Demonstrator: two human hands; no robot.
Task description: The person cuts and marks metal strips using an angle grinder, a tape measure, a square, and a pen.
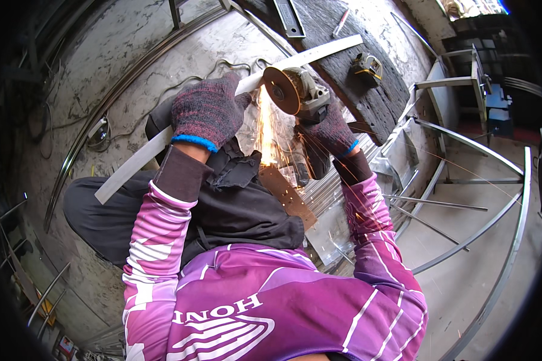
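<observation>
My left hand (208,108), in a dark red-black knit glove with a blue cuff, is closed round a long flat metal strip (132,163). The strip slants from the lower left up to the right, its far end resting over a dark wooden plank (386,102). In my right hand (332,131), gloved the same way, is an angle grinder (310,90). Its brown disc (281,90) meets the strip's edge just right of my left hand. A bright stream of sparks (265,129) falls from there toward my dark trousers and a rusty metal bar (288,197).
On the plank lie a tape measure (366,70), a pen (341,21) and a slotted metal tool (289,18). Curved metal framing (515,240) stands at the right. A cable (177,81) winds over the floor, and long curved rods (105,96) lie at the left.
</observation>
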